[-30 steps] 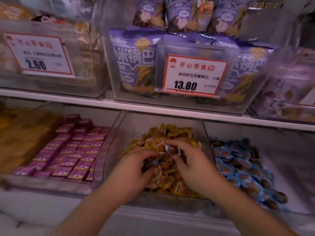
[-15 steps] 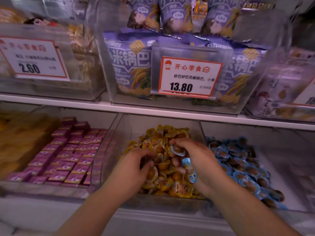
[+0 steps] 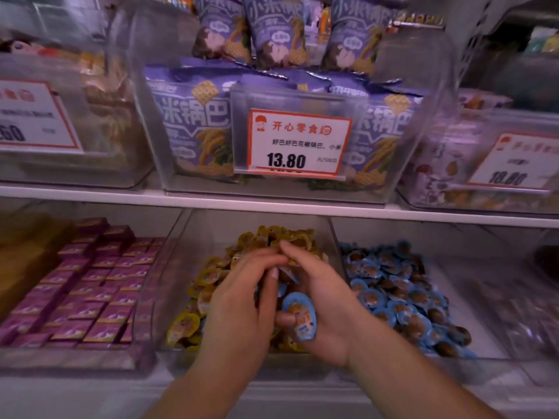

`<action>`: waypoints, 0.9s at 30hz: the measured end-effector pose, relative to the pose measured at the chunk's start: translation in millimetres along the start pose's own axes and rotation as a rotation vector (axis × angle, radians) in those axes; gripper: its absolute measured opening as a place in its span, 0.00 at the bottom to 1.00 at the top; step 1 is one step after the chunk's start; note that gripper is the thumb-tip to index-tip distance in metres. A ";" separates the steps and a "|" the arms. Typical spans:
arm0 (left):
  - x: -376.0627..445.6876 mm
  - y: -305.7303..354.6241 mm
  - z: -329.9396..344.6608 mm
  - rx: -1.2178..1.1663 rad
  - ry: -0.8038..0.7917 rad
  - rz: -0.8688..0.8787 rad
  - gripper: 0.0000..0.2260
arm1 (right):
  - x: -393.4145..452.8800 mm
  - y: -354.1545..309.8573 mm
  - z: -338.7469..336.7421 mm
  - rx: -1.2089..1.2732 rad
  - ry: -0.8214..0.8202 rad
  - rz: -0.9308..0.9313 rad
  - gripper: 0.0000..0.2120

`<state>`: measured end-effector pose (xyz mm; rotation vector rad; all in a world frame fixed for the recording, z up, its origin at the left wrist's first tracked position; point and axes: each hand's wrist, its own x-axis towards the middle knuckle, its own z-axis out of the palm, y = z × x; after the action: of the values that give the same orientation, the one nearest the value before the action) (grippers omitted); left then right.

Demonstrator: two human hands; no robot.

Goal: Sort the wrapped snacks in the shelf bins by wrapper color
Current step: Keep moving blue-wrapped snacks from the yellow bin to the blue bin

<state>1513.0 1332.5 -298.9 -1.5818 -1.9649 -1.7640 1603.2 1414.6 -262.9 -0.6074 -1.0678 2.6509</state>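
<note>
We have both hands in the middle bin [image 3: 328,237], over the yellow pile [image 3: 208,279]. Our right hand [image 3: 323,300] cups a blue snack [image 3: 299,316], its thumb curled against the lower edge of the wrapper; a second blue wrapper seems to sit higher in the palm, though blur makes that hard to confirm. Our left hand [image 3: 239,300] lies on the yellow heap with fingers bent toward the right palm; whether it pinches anything we cannot tell, since the fingertips are hidden.

To do this step well, we judge that we should gather every blue stray before lifting out, keep the thumb firm so the slick cup does not slip back into the yellow, then carry it over the divider wall and drop it onto the blue pile [image 3: 402,291] in the bin just to the right. A last rake through the yellow layer with the left fingers would expose any buried strays.

The blue snack is a small rounded cup with a pale blue rim and a brown centre.
</note>
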 end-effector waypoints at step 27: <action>0.7 -27.5 20.2 0.200 -0.300 0.027 0.14 | -82.1 -103.4 -160.3 -1.423 0.762 -0.460 0.12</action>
<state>1504.7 1353.5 -324.5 -1.8787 -2.1513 -1.3334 1753.7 1557.4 -270.6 -1.1928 -2.2241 0.7653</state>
